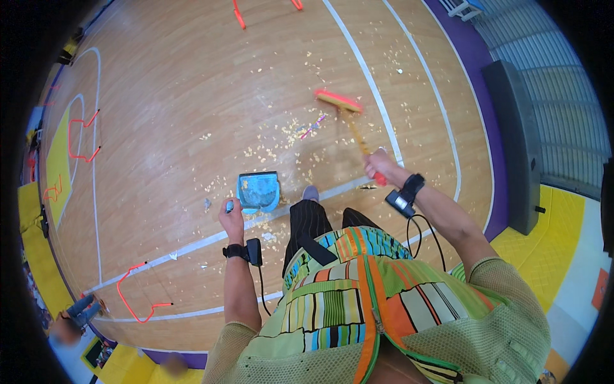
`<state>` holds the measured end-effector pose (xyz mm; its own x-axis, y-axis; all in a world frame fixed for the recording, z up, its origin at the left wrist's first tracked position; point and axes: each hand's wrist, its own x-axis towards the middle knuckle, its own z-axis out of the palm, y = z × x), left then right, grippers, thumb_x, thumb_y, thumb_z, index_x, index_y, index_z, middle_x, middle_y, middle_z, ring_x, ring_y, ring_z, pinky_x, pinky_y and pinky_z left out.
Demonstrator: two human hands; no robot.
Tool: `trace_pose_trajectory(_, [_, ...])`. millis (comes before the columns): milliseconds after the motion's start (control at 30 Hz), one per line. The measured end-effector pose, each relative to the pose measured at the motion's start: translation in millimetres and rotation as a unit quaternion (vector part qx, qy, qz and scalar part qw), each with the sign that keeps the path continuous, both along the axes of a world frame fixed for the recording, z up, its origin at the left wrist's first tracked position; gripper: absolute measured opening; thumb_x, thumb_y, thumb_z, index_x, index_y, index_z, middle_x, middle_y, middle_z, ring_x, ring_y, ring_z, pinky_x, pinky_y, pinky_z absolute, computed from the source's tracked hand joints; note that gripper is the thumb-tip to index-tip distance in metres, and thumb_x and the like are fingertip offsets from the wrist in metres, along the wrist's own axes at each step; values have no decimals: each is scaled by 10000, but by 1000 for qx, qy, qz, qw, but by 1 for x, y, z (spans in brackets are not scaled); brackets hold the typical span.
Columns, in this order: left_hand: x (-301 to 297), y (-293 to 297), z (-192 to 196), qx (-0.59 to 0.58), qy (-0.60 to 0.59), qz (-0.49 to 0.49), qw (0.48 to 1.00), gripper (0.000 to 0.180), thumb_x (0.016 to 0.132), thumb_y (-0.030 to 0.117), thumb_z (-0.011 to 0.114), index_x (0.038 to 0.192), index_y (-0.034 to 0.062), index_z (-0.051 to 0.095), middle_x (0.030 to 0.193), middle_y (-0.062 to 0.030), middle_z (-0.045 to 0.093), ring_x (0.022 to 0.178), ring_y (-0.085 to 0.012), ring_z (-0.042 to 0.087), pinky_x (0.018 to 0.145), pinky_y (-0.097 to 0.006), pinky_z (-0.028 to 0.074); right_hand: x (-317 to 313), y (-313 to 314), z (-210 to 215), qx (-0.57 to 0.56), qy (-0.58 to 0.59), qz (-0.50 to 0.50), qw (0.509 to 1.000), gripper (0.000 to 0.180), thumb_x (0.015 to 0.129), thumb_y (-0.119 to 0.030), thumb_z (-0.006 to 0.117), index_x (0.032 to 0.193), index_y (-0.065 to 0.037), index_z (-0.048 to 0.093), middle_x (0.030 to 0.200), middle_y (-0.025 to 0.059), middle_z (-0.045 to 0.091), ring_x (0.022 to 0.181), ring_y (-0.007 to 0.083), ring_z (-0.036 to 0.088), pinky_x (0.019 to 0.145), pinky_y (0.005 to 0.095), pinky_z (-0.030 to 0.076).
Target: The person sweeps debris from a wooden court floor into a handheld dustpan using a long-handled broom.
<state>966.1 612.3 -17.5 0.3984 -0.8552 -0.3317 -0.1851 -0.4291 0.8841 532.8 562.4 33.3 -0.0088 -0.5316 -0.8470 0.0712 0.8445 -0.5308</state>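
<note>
My right hand (382, 166) is closed round the handle of a broom (338, 100) with a red and yellow head and an orange-yellow stick. The broom's head is stretched out ahead of me, over or on the floor; which of the two I cannot tell. With my left hand (231, 214) I grip the handle of a blue dustpan (259, 190), whose dark front lip points away from me. Pale flakes (284, 141) lie scattered over the wooden floor between dustpan and broom. Among them is a thin pink and purple strip (312, 127).
Orange hurdles (135, 291) stand on the left and at the far side. A dark padded bench (511, 147) and yellow mats (555, 224) line the right. White lines (198, 244) cross the floor. Another person (70, 326) is at the lower left. Cables hang from my wrist devices (401, 203).
</note>
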Motion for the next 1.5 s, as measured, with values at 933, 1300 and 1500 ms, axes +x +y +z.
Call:
trace_pose_trajectory(933, [5,15,-3,99,-2,-52,994,107,782,92,583,740,-5,563,610,-13,527,549,-83,490,495,-231,410,-16,62,73,62,81,120,987,196,829,-106,483,671,4,447,533,56,453,380,137,450,335,268,371])
trace_pose_trajectory(1300, [-61,-7,-23,152,-4,-158,976,129,771,100,589,748,-25,568,609,-46,543,519,-124,529,473,-255,413,-35,119,73,346,-489,-173,781,236,898,-199,462,740,-26,437,558,-49,367,361,15,344,289,151,256])
trace_pose_trajectory(1500, [-80,-12,-5,107,-28,-159,981,125,767,104,581,782,-20,583,672,-63,571,540,-131,538,504,-250,451,-92,155,106,189,-357,-95,910,234,886,-180,493,773,23,464,569,-38,372,376,-12,293,284,126,217])
